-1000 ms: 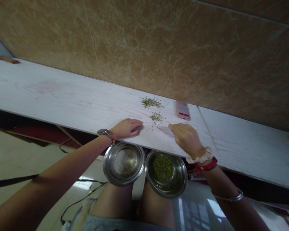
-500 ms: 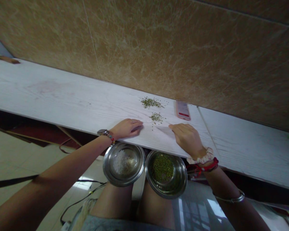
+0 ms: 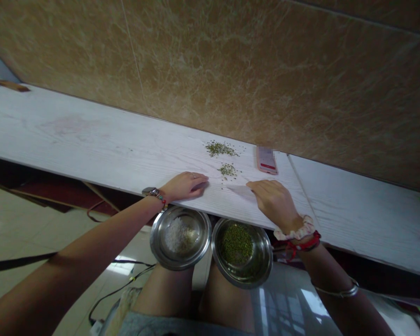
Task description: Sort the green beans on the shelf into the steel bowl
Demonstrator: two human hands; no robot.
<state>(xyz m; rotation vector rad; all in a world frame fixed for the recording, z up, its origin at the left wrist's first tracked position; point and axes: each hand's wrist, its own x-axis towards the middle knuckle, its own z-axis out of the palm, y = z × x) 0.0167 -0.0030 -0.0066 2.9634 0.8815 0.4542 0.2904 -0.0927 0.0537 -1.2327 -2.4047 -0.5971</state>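
Observation:
My left hand (image 3: 185, 185) lies on the near edge of the white wooden shelf (image 3: 91, 144), fingers together and curled down onto the board. My right hand (image 3: 273, 200) rests on the same edge further right, fingers bent and pressed to the surface; I cannot see anything in it. Between and beyond the hands lie two small heaps of green beans (image 3: 227, 170), the farther heap (image 3: 219, 149) nearer the wall. On my lap stand two steel bowls: the left bowl (image 3: 180, 237) holds white rice, the right bowl (image 3: 242, 252) holds green beans.
A pink phone (image 3: 266, 159) lies on the shelf by the wall, just beyond my right hand. Brown marbled wall tiles (image 3: 231, 65) back the shelf. A seam (image 3: 297, 186) splits the shelf right of my hand. Cables (image 3: 126, 280) run over the tiled floor below.
Almost nothing moved. My right wrist has slid a little to the right along the shelf edge; the left hand and bowls stay put.

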